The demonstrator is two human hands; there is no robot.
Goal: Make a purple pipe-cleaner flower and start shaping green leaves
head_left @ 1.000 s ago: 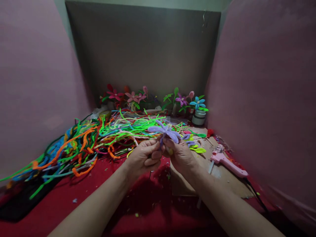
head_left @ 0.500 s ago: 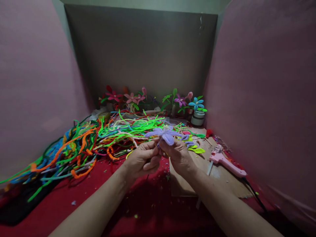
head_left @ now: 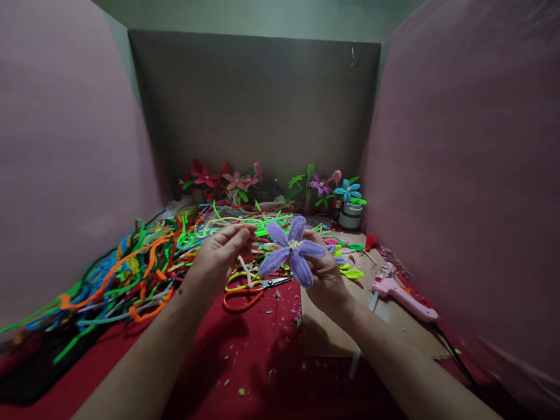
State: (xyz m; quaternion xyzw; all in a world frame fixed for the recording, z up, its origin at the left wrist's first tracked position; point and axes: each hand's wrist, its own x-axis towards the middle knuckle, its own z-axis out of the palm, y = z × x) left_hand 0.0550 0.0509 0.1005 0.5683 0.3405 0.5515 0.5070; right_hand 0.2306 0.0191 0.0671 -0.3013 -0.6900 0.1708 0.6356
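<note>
A purple pipe-cleaner flower [head_left: 301,267] with pale stamens at its centre faces me above the table. My right hand [head_left: 326,274] grips it from behind, and its petals hide the fingertips and stem. To the left of the flower, apart from it, is my left hand [head_left: 223,254], its thumb and fingers drawn together in a loose pinch. Whatever might be between those fingertips cannot be made out against the bright stems behind. Between the hands, scissors [head_left: 245,299] with red and yellow handles lie on the red cloth [head_left: 245,350], a pale pink stem [head_left: 245,270] across them.
A heap of coloured pipe cleaners [head_left: 144,262] spreads over the left and middle. On the right, a pink glue gun [head_left: 405,297] rests on a cardboard sheet [head_left: 328,338]. Finished flowers, including a blue one [head_left: 347,191] in a jar [head_left: 350,216], stand at the back. Pink walls [head_left: 464,175] flank the table.
My left hand has come off the purple flower and moved left. The flower has tipped up, its front now toward me in my right hand. The scissors have come into sight.
</note>
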